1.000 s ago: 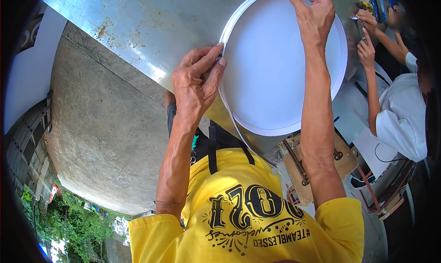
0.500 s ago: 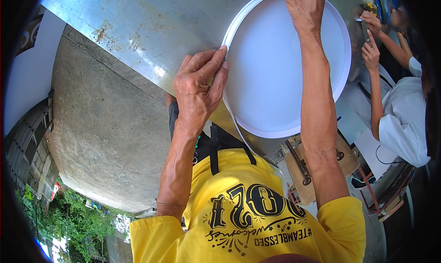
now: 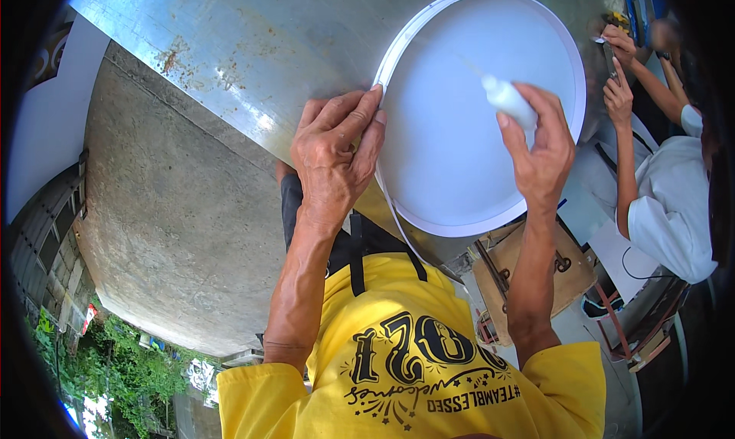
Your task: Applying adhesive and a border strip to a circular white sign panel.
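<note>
A large round white panel with a raised rim [image 3: 579, 79] lies on the metal table. My left hand [image 3: 333, 152] is closed at the left side of that rim, its fingertips pinching a narrow white strip [image 3: 396, 223] against the outside. Below those fingers the strip's loose end hangs away from the rim toward my lap. Over the right part of the panel, my right hand [image 3: 545, 152] grips a small white squeeze bottle [image 3: 508, 102]. Its long thin nozzle points up and left, above the panel's face and apart from the rim.
The metal table [image 3: 230, 40] has rusty stains and a straight edge on my left, with concrete floor [image 3: 168, 186] beyond. A wooden stool [image 3: 528, 274] stands below the panel. At right, another person in a white shirt [image 3: 674, 209] holds a small object.
My right hand has come from the rim's far edge back over the panel, and the squeeze bottle now shows in it. My left hand has stayed at the rim's left side.
</note>
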Tool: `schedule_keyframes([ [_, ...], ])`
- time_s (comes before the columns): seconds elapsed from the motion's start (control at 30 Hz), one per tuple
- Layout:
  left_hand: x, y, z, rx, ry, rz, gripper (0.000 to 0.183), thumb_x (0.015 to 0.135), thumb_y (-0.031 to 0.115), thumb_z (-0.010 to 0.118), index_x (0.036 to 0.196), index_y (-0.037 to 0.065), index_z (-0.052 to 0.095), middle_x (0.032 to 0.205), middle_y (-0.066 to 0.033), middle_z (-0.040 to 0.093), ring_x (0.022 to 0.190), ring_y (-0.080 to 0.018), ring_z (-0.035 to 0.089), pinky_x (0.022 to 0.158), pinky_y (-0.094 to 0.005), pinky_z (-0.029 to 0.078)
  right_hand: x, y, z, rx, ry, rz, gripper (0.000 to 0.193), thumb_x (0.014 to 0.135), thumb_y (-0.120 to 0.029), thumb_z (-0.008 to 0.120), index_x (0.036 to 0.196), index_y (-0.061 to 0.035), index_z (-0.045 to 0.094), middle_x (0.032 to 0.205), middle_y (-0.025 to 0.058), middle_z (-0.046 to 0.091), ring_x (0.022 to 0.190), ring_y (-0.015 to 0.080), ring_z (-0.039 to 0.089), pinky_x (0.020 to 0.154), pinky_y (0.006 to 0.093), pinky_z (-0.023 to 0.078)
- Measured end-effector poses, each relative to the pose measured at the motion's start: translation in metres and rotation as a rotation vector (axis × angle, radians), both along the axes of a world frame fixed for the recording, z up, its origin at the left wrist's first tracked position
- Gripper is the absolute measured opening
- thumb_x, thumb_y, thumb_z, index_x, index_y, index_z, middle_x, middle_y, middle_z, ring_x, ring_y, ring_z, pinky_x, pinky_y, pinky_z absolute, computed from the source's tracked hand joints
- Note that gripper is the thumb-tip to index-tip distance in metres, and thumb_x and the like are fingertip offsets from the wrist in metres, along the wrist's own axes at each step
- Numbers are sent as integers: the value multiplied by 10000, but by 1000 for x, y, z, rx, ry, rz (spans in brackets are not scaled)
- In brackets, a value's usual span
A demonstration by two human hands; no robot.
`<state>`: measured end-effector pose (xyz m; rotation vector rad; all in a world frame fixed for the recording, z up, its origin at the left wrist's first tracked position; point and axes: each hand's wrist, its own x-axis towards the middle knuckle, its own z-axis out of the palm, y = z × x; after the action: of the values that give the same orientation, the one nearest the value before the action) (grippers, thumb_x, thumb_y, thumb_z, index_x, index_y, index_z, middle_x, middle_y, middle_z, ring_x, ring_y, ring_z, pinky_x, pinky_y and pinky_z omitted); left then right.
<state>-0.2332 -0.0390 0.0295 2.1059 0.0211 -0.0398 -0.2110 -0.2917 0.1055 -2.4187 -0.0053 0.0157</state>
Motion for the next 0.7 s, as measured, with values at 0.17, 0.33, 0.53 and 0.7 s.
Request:
schedule_keyframes([
  [0.17,0,-1,-1,-3,-12,4,295,881,85,805,1176,77,803,1044,-80,784,917,-211,654,809,-328,555,-21,0,13,-224,-68,69,396,815,28,792,1199,-38,717,1106,98,689,997,281,676,845,381,548],
  [0.33,0,-2,0,12,-11,9,292,877,85,808,1170,82,807,1031,-77,787,914,-213,658,817,-328,556,-24,3,14,-329,-169,151,409,772,59,816,1163,-32,733,1108,92,679,1019,290,663,840,414,546],
  [0.53,1,-3,0,47,-38,10,301,861,67,808,1162,86,811,1034,-81,789,930,-229,666,837,-346,559,-20,6,15,-346,-190,194,409,757,66,820,1146,-26,738,1096,89,678,1005,284,662,826,413,540],
  [0.7,0,-7,3,77,-53,13,300,851,58,807,1149,81,814,1029,-84,789,932,-241,668,840,-352,560,-19,4,18,-357,-205,214,408,751,72,820,1139,-20,734,1094,90,680,1001,285,662,822,411,536],
])
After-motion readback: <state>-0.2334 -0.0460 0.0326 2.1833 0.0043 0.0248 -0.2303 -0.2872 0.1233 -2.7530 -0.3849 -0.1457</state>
